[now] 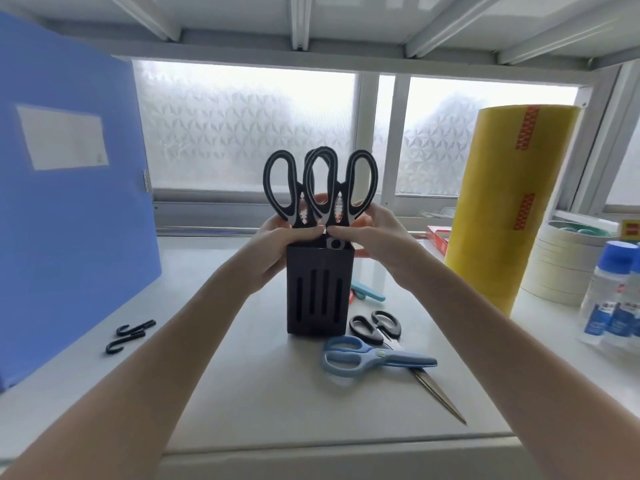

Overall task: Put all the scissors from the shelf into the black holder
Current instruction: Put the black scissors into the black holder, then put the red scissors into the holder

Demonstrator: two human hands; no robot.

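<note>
Both hands, left hand (273, 233) and right hand (374, 233), pinching black-and-white scissors (320, 188) upright in black holder (318, 289) mid-shelf; blades hidden inside. Blue scissors (374, 356) and black scissors (375, 327) lying near right.

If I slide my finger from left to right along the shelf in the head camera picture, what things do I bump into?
blue folder → black hooks → black holder with two black-handled scissors gripped by left hand and right hand → blue scissors → yellow roll → tape stack → glue bottles

Soft backlight from frosted window (242, 126); wide-angle edge distortion, slight blur.
</note>
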